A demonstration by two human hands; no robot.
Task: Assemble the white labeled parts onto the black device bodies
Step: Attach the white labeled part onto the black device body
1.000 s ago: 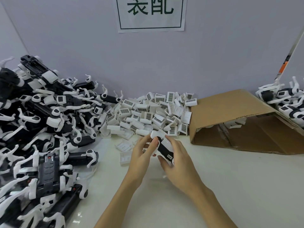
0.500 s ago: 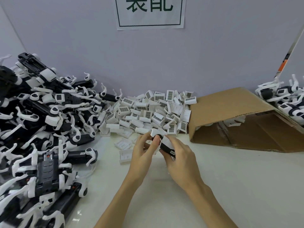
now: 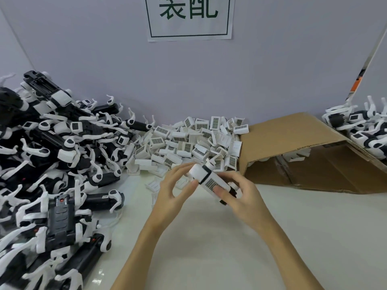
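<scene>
Our left hand [image 3: 173, 189] and right hand [image 3: 240, 197] together grip one black device body [image 3: 211, 182] above the desk [image 3: 314, 237]. A white labeled part [image 3: 213, 183] sits on it.

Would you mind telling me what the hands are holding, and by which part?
One device: the right hand grips its lower black end, thumb on the labeled part; the left hand pinches its upper white end.

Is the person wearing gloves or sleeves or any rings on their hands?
No. The left hand and the right hand are both bare, with no gloves. Both forearms are uncovered as far as the bottom edge of the head view, so no sleeves show. No rings, watch or bracelets are visible on either one. The fingernails look short and plain.
</scene>
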